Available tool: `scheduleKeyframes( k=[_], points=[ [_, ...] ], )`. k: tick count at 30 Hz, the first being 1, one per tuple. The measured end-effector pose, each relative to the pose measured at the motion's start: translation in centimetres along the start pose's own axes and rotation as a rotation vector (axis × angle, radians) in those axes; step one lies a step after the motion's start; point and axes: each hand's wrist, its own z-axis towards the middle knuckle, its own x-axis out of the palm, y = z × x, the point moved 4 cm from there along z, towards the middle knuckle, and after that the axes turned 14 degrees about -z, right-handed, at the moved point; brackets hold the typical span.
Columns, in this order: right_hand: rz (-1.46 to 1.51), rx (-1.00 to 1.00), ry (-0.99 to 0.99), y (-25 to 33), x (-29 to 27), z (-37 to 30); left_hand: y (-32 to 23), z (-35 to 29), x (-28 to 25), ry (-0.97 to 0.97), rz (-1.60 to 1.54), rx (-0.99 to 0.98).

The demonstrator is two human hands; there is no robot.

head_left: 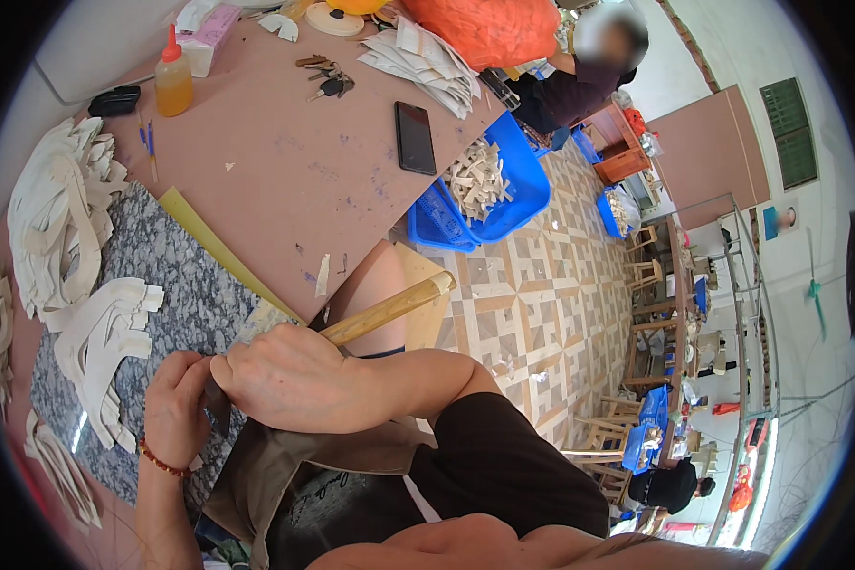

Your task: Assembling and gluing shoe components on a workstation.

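My left hand, with a beaded bracelet at its wrist, is closed over the grey speckled slab, its fingers pinching a dark strip. My right hand is a closed fist touching the left fingertips. From it a wooden-handled tool sticks out to the right; the tool's other end is hidden by the hand. Left of my hands, a small bundle of pale curved strips lies on the slab. A bigger heap of such strips is behind it, and a few strips lie nearer me.
On the brown tabletop are a phone, keys, a glue bottle and a pale strip stack. A blue basket of pale pieces stands beyond the table edge. A co-worker sits at the far right.
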Motion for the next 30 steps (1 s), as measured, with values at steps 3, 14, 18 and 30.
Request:
scheduleKeyframes(
  k=[3,14,18,30],
  points=[
    [-0.013,-0.003,-0.003,-0.1,0.1,0.0,0.8,-0.4,0.1,0.026,-0.018,-0.041],
    [-0.013,0.002,0.032,0.5,0.8,0.4,1.3,-0.7,0.2,0.024,-0.080,-0.066],
    [0.002,0.006,0.033,0.6,0.9,0.6,0.5,-0.3,-0.1,0.015,-0.053,-0.011],
    [-0.068,-0.008,0.008,0.9,1.5,0.3,1.7,-0.6,0.3,0.016,-0.087,-0.065]
  ],
)
